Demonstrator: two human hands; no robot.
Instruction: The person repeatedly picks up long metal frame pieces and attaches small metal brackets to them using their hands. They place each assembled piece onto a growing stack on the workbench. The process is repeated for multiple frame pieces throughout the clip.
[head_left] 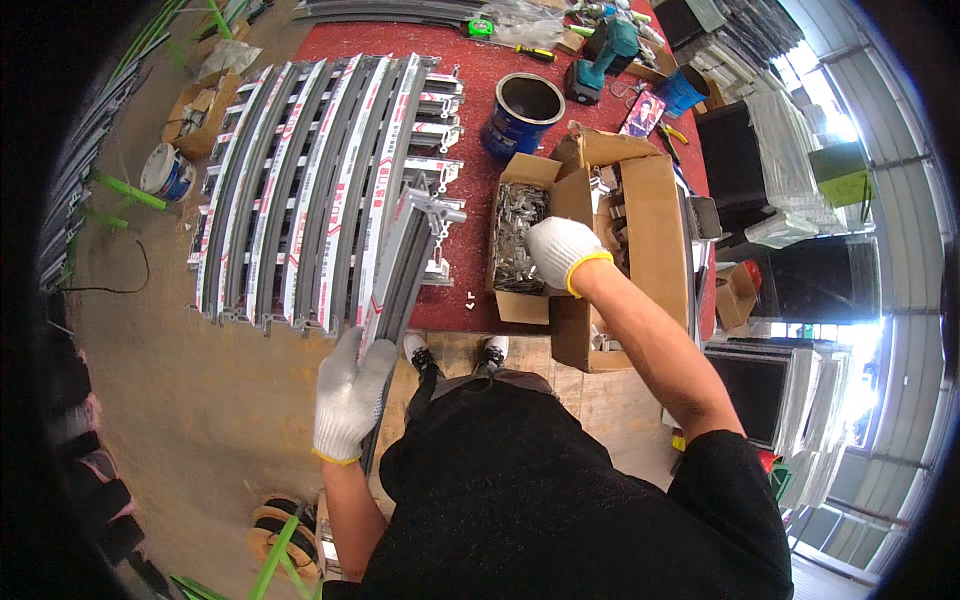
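Note:
My left hand [349, 392], in a white knitted glove with a yellow cuff, is wrapped round a long grey metal profile [402, 268]. The profile slants up from beside my body, its far end over the stacked profiles. My right hand [568, 252], gloved likewise, is curled at the right side of a small open cardboard box [524, 308] full of small shiny metal pieces [517, 225]. Its fingertips are down among the pieces and hidden, so I cannot make out what they hold. Close against it stands a larger open cardboard box [655, 235] with light metal parts inside.
Profiles with printed film [345, 190] lie crosswise in layers on the red table [465, 318]. Further back are a blue can [522, 115], a teal cordless drill [600, 62], a screwdriver [536, 53] and a green tape measure [480, 28]. A cable spool [278, 535] sits on the floor.

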